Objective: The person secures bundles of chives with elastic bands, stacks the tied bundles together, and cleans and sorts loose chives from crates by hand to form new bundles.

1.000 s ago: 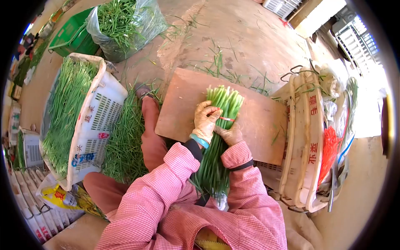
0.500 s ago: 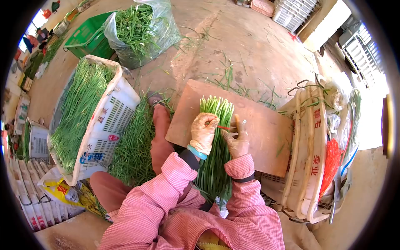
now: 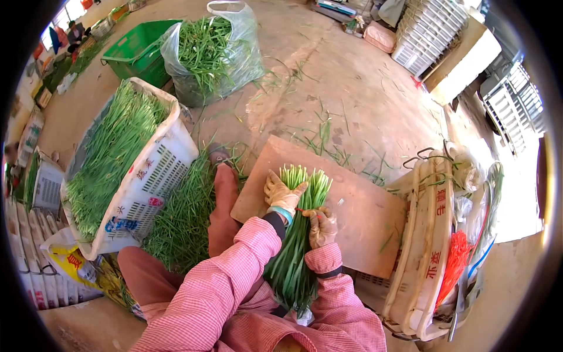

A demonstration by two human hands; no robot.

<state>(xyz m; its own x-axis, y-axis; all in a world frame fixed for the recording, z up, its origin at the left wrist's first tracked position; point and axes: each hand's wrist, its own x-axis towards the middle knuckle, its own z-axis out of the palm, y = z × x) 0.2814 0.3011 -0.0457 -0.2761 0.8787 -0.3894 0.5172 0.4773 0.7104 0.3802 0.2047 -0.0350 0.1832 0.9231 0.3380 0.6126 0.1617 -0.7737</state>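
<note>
A bundle of green chives (image 3: 293, 249) lies across the near side of a brown board (image 3: 363, 205), its pale cut ends pointing away from me. My left hand (image 3: 281, 192), in a tan glove, is closed against the bundle's left side, thumb over the stalks. A thin red tie (image 3: 303, 210) crosses the bundle just below that thumb. At the bundle's right side my right hand (image 3: 321, 227), gloved too, has its fingers curled in at the end of the tie. The fingertips of the right hand are partly hidden.
On the left stands a white crate (image 3: 158, 182) full of chives, with loose chives (image 3: 182, 220) on the floor beside it. A plastic bag of greens (image 3: 214, 58) and a green crate (image 3: 138, 50) are behind. Upright crates (image 3: 428, 234) with red netting (image 3: 454, 264) stand right.
My left hand has gone from pinching the red tie above the bundle to clasping the stalks' left side. My right hand has moved down and left and closed in against the bundle.
</note>
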